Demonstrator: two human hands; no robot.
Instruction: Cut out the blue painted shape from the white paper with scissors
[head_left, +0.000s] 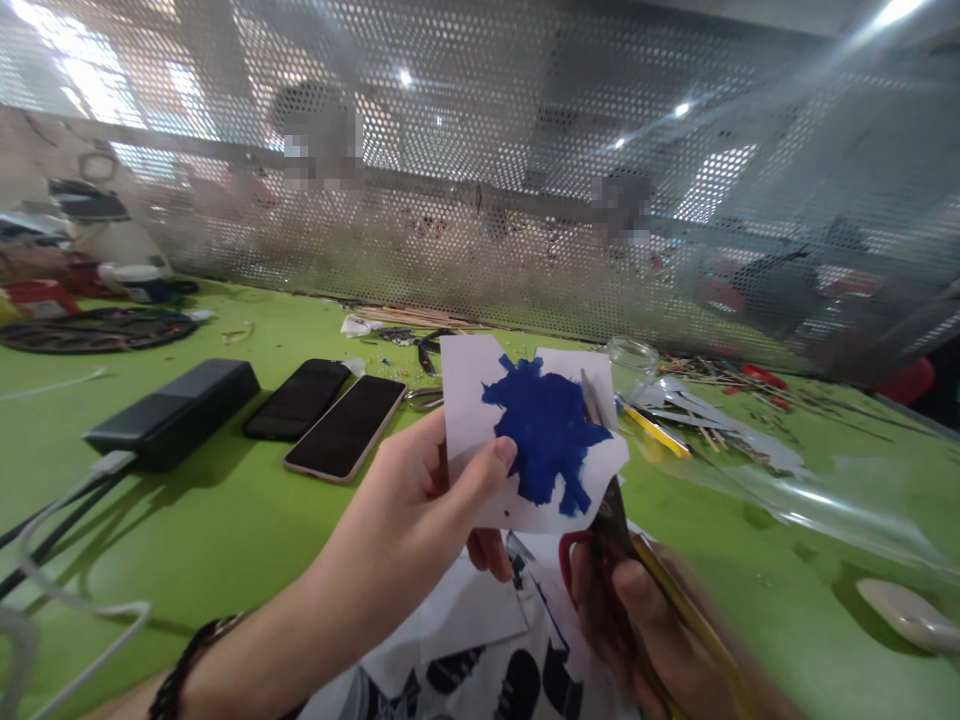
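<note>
Centrally, left hand [420, 510] pinching painted paper [541, 432], right hand [660, 625] gripping scissors [613, 522], glass jar [632, 358] beyond

You have fairly bright, diffuse light over the desk [225, 560], with strong white glare beyond its far left corner and small glints across the perforated screen [480, 130] along its far edge. Soft shadows darken its left side; clear plastic [832, 500] shines towards the right. Your right hand [664, 625] is blurred.
</note>
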